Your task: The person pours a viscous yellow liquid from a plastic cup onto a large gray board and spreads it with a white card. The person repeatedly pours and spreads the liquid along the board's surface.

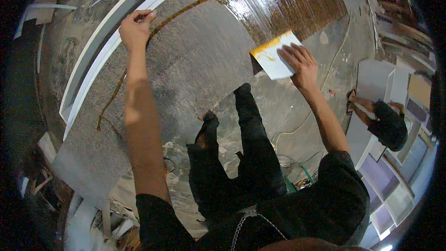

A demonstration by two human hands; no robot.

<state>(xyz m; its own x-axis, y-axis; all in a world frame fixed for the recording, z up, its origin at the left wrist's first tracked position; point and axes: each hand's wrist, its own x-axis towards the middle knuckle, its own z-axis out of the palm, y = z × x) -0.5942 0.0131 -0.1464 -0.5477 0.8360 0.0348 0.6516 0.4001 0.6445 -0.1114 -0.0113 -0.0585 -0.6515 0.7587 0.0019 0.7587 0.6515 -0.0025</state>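
My right hand (pixel 303 65) grips a flat white spreader (pixel 271 60), its far edge smeared with yellow-brown glue. The spreader is at the near edge of a glossy brown glue coat (pixel 297 7), streaked across the far right of a large grey sheet (pixel 200 51). A thin brown line of glue (pixel 179 14) curves over the sheet's uncoated left part. Up at the far left, my left hand (pixel 135 30) has its fingers curled together above a long white edged panel (pixel 100 60). Whatever it may hold is too small to make out.
At the right, another person (pixel 388 121) in dark clothes is beside pale cabinet boxes (pixel 381 172). A cable (pixel 341 49) runs over the stained floor (pixel 288 100). Stacked boards (pixel 395 23) are at the far right, with scrap pieces (pixel 46 151) at left.
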